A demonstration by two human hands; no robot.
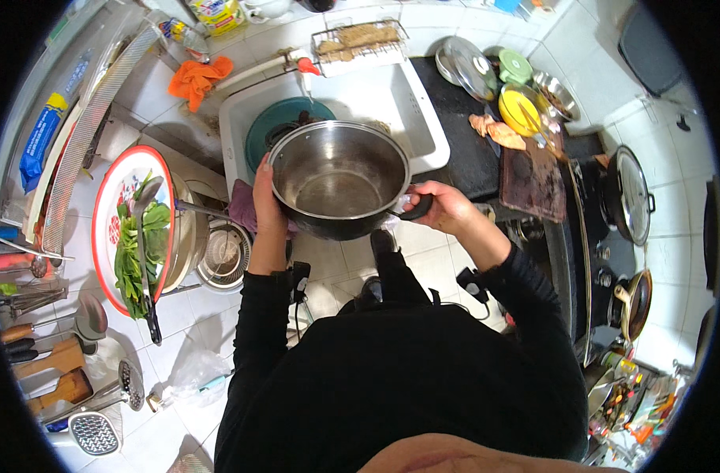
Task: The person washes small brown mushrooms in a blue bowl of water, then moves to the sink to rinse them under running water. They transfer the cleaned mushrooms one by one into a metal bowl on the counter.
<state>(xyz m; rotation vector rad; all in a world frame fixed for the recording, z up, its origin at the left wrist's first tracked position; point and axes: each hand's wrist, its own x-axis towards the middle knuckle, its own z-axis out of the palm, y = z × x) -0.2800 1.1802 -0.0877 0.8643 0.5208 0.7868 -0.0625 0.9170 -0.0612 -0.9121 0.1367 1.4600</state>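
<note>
In front of my body, a stainless steel pot (340, 192) with a dark outer side is held up, tilted slightly so that its bare inside faces me. My left hand (269, 207) grips its left side, thumb near the rim. The black side handle (418, 208) is in my right hand (449, 207), with a small whitish patch showing by the fingers. Behind the pot is a white sink (422, 127), where a teal basin (259, 127) sits partly hidden. A purple cloth (242, 204) hangs next to my left hand at the sink's front.
On the left, a red-rimmed enamel basin (108, 213) carries leafy greens (138, 260) and a long-handled ladle (141, 224). To the right lie a wooden cutting board (531, 186), a yellow bowl (517, 112) and a glass-lidded pan (629, 195). An orange cloth (199, 80) hangs by the sink.
</note>
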